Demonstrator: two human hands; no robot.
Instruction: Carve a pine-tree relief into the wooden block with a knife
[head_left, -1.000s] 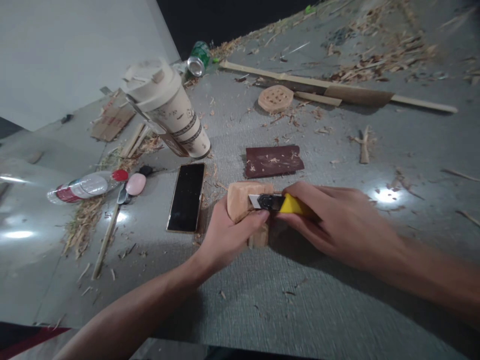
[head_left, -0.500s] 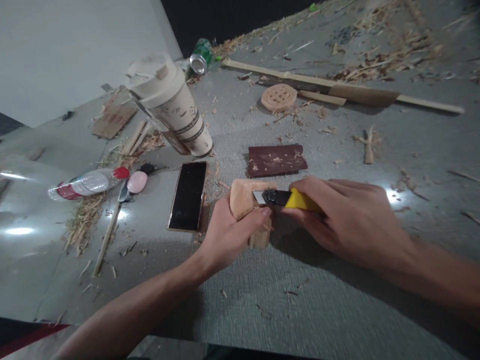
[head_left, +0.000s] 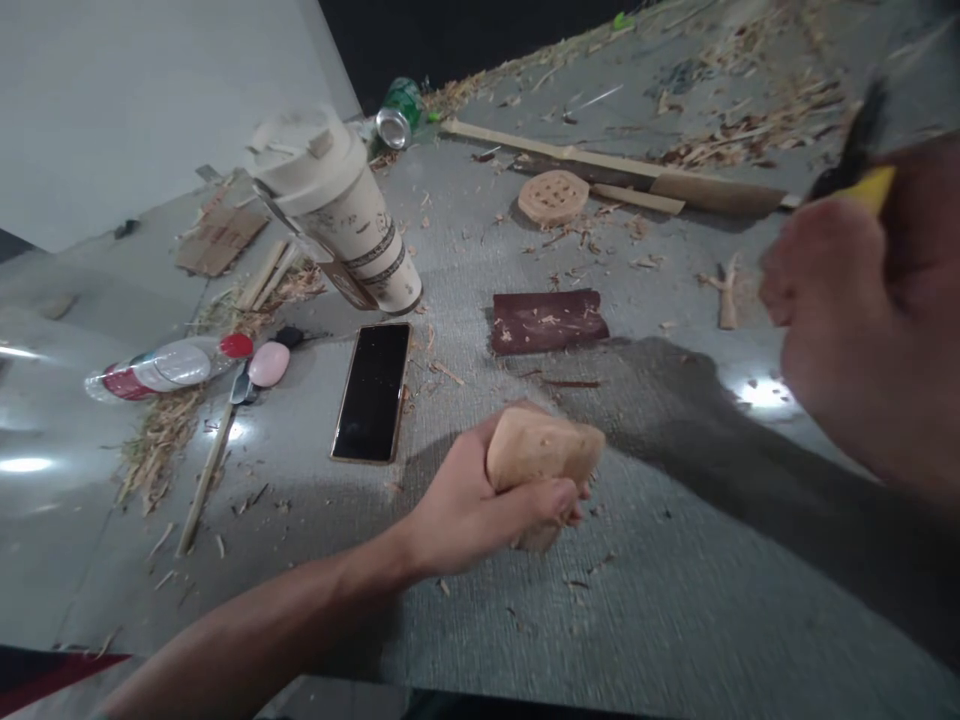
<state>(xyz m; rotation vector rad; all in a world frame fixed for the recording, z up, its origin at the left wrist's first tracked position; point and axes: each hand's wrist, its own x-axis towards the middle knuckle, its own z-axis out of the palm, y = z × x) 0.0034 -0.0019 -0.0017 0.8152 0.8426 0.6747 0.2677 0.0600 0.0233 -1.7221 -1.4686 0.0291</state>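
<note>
My left hand (head_left: 480,500) is closed around a pale carved wood block (head_left: 544,447), its thumb pressed over the front. The block's underside is partly hidden by the fingers. Raised at the far right, my right hand (head_left: 855,310) grips a yellow and black utility knife (head_left: 862,185), smeared by motion, its tip pointing up and away from the wood. Beyond the block lies a dark red piece of sandpaper (head_left: 550,320) sprinkled with shavings. A black phone (head_left: 371,393) rests flat to the left of my left hand.
A tall lidded cup (head_left: 367,240) stands behind the phone. Plastic bottle (head_left: 169,368) and pink oval object (head_left: 269,364) lie left. Farther back are a green can (head_left: 399,113), an octagonal wooden piece (head_left: 553,198) and a long wood strip (head_left: 562,152). Shavings litter the table (head_left: 675,600).
My right hand has lifted the knife off the wood and swung it up to the right. My left hand has turned the block and brought it slightly nearer.
</note>
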